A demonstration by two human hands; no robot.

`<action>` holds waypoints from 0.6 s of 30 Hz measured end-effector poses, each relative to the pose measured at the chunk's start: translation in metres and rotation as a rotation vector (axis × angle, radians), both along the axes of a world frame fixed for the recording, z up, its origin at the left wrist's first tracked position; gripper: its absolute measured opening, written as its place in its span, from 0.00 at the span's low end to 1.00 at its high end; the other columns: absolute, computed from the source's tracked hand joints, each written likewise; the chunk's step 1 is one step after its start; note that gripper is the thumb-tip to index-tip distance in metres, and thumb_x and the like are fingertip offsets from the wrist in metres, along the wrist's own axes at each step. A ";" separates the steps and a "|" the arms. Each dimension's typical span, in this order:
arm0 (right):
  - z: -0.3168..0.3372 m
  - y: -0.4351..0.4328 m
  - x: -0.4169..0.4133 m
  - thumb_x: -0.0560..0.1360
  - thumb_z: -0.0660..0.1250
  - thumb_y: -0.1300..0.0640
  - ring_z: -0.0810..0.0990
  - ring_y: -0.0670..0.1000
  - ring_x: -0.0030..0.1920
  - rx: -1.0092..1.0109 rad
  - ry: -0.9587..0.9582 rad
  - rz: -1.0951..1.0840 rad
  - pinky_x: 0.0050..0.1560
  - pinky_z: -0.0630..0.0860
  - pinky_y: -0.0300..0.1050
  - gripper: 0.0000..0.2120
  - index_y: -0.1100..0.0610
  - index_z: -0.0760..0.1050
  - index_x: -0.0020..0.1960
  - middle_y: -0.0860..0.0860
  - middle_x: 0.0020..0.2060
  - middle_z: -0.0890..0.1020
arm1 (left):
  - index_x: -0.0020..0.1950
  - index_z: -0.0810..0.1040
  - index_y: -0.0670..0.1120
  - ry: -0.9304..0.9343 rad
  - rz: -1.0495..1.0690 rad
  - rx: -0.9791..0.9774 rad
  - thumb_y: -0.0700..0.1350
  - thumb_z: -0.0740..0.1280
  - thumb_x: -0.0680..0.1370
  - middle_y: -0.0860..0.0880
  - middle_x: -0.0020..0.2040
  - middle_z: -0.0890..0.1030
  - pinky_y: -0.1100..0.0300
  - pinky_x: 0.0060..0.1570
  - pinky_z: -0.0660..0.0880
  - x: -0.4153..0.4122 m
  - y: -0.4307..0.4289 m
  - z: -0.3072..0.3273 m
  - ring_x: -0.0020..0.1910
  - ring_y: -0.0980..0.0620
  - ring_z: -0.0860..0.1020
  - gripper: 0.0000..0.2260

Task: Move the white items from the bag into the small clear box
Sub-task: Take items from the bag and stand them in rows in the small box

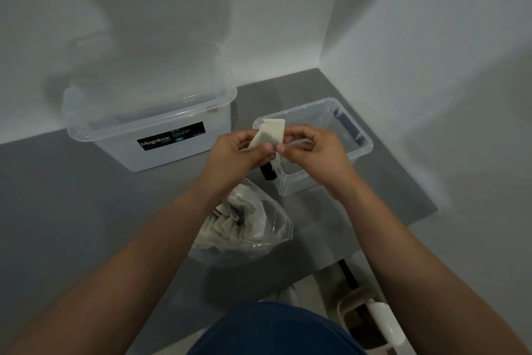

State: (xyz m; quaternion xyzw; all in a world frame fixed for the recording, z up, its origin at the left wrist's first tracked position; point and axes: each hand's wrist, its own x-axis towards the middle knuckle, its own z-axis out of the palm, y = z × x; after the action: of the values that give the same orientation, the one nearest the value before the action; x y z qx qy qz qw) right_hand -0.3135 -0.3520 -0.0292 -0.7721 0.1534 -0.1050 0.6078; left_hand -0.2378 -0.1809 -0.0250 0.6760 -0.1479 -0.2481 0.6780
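Grey worktop (86, 196); L hand (236, 153) + R hand (313, 153) pinch white item (269, 133) frame ctr, small clear box (359, 136) just right, R hand nearer.

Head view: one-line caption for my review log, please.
Left hand and right hand pinch a white item near the small clear box; the bag lies nearer on the grey table.

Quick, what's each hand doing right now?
Left hand: gripping the white packet.
Right hand: pinching the same packet's edge.

white packet (270, 131): raised over small clear box (299, 182) rim | clear bag (277, 221): holds more packets (227, 228)
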 end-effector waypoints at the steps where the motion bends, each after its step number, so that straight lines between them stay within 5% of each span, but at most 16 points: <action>1: 0.004 -0.003 0.001 0.75 0.76 0.57 0.85 0.50 0.41 -0.041 -0.012 0.011 0.49 0.83 0.49 0.14 0.49 0.83 0.60 0.50 0.49 0.84 | 0.57 0.83 0.40 -0.034 -0.011 0.036 0.37 0.73 0.78 0.41 0.50 0.86 0.55 0.53 0.83 0.002 0.000 -0.001 0.50 0.44 0.86 0.08; 10: 0.030 -0.034 0.019 0.76 0.75 0.56 0.86 0.43 0.40 -0.378 0.020 0.109 0.49 0.83 0.44 0.04 0.52 0.85 0.50 0.46 0.40 0.87 | 0.58 0.84 0.45 -0.086 -0.111 0.201 0.39 0.75 0.75 0.47 0.49 0.87 0.53 0.56 0.82 0.012 0.000 -0.004 0.51 0.48 0.86 0.11; 14: 0.020 -0.051 0.034 0.76 0.74 0.54 0.84 0.42 0.39 -0.506 0.026 0.037 0.45 0.80 0.38 0.02 0.50 0.84 0.48 0.45 0.38 0.85 | 0.57 0.77 0.41 -0.015 0.039 0.187 0.36 0.75 0.75 0.45 0.48 0.87 0.50 0.52 0.83 0.018 0.005 -0.009 0.48 0.48 0.87 0.13; 18: -0.003 -0.056 0.053 0.79 0.70 0.58 0.81 0.43 0.42 -0.724 0.206 0.238 0.42 0.75 0.35 0.05 0.54 0.84 0.51 0.45 0.42 0.85 | 0.53 0.78 0.40 -0.093 0.134 0.265 0.36 0.75 0.76 0.45 0.47 0.87 0.55 0.46 0.84 0.025 0.011 -0.011 0.45 0.48 0.87 0.09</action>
State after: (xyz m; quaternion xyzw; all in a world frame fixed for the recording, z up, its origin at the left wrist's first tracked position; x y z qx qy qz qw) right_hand -0.2603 -0.4076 -0.0321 -0.9554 0.0761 -0.0031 0.2855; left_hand -0.2133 -0.1696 -0.0361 0.7785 -0.0995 -0.1881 0.5905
